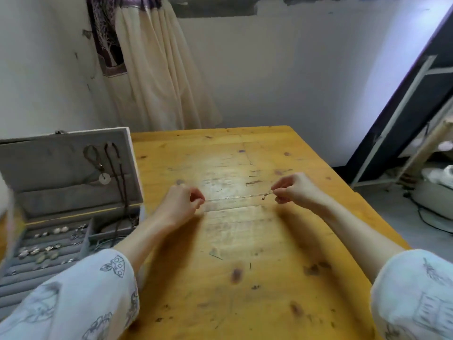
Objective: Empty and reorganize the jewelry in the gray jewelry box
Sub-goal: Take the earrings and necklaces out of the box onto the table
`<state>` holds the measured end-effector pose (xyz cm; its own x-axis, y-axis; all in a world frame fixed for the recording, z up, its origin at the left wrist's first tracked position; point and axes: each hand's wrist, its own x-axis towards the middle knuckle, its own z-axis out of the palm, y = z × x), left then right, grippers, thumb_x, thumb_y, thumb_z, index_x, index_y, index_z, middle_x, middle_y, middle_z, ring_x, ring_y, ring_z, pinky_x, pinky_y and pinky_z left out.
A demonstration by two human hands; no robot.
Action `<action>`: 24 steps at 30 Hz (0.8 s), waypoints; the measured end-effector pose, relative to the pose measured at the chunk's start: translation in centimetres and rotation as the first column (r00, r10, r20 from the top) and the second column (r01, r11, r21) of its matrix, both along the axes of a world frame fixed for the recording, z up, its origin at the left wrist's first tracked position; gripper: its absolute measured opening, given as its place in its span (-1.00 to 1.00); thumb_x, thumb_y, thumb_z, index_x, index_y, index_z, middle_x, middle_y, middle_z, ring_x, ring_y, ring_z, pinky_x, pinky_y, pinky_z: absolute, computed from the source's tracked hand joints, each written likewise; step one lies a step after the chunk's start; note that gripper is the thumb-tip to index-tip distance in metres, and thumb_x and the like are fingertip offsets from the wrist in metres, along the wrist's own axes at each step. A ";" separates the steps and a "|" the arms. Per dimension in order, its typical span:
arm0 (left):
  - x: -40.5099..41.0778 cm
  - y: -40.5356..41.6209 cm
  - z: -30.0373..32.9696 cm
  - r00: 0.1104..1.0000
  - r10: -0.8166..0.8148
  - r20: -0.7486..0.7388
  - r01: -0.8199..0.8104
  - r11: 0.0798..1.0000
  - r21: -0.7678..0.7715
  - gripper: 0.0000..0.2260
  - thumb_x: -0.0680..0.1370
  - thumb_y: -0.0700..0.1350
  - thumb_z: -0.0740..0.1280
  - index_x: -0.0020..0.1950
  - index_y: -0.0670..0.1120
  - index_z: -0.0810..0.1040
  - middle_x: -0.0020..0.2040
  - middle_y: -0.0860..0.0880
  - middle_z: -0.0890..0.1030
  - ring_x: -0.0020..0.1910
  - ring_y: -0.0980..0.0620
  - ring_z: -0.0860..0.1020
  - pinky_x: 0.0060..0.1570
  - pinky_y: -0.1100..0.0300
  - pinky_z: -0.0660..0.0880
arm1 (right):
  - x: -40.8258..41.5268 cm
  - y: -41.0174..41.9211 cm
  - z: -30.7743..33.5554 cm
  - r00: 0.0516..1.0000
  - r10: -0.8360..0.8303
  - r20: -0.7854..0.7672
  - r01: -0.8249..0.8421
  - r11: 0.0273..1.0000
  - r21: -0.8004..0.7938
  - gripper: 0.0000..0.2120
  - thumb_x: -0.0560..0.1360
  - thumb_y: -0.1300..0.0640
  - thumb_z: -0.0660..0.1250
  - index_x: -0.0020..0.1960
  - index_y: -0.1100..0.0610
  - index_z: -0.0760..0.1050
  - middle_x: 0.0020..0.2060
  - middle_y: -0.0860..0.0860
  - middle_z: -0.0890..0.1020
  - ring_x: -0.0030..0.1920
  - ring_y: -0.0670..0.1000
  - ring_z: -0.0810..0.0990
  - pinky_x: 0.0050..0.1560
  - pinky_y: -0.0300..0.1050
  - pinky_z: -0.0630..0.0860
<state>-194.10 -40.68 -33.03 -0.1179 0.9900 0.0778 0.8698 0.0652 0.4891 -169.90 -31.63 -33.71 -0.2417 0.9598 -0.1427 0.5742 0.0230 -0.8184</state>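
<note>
The gray jewelry box point(29, 165) stands open at the table's left edge. Two dark cord necklaces, one with a pale round pendant point(104, 178), hang inside its lid. Several rings and earrings point(46, 249) sit in the padded rows of its tray. Over the middle of the table a thin chain point(235, 197) is stretched straight between my hands. My left hand point(182, 204) pinches its left end. My right hand point(294, 188) pinches its right end, where a small clasp or charm point(266, 195) dangles.
The worn wooden table point(245, 266) runs from the box to its right edge. A cream curtain point(157, 69) hangs against the wall behind. A dark leaning panel point(402, 99) and floor clutter lie off to the right.
</note>
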 end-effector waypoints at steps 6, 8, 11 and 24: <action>0.0 6.0 -2.4 0.996 -0.016 -0.083 0.020 0.999 0.044 -0.87 0.54 -0.17 0.28 0.00 -0.15 0.60 -0.04 -0.10 0.55 -0.01 -0.06 0.50 0.03 0.13 0.39 | 0.0 4.3 -2.6 0.985 -0.041 0.165 0.009 0.982 0.191 -0.91 0.48 0.23 0.33 -0.08 0.15 0.61 -0.14 0.05 0.62 -0.37 0.00 0.50 -0.35 -0.18 0.43; -0.2 6.5 -3.2 0.997 -0.029 -0.069 0.035 0.995 0.091 -0.89 0.53 -0.18 0.29 -0.02 -0.15 0.60 -0.09 -0.08 0.48 -0.07 -0.04 0.47 0.02 0.12 0.39 | 0.0 4.9 -3.1 0.978 -0.040 0.207 -0.009 0.973 0.229 -0.90 0.49 0.21 0.33 -0.06 0.15 0.62 -0.07 0.08 0.61 -0.31 0.00 0.51 -0.27 -0.18 0.43; -0.4 6.3 -4.0 0.998 -0.046 -0.049 0.053 0.987 0.153 -0.89 0.53 -0.19 0.29 0.00 -0.13 0.59 -0.08 -0.08 0.47 -0.09 0.01 0.43 0.01 0.16 0.40 | 0.0 5.1 -3.6 0.964 -0.053 0.262 -0.027 0.956 0.292 -0.88 0.48 0.18 0.34 -0.04 0.15 0.63 -0.06 0.08 0.48 -0.01 0.04 0.47 0.00 -0.20 0.31; -0.7 -1.4 1.0 0.980 -0.159 -0.120 0.146 0.983 -0.111 -0.66 0.58 -0.10 0.18 0.37 -0.05 0.33 0.30 -0.04 0.40 0.29 0.02 0.36 0.28 0.17 0.27 | -1.7 -2.7 -0.2 0.933 -0.058 0.356 -0.052 0.955 0.293 -0.70 0.55 0.12 0.20 0.28 0.06 0.43 0.31 0.06 0.38 0.32 0.09 0.31 0.30 0.00 0.27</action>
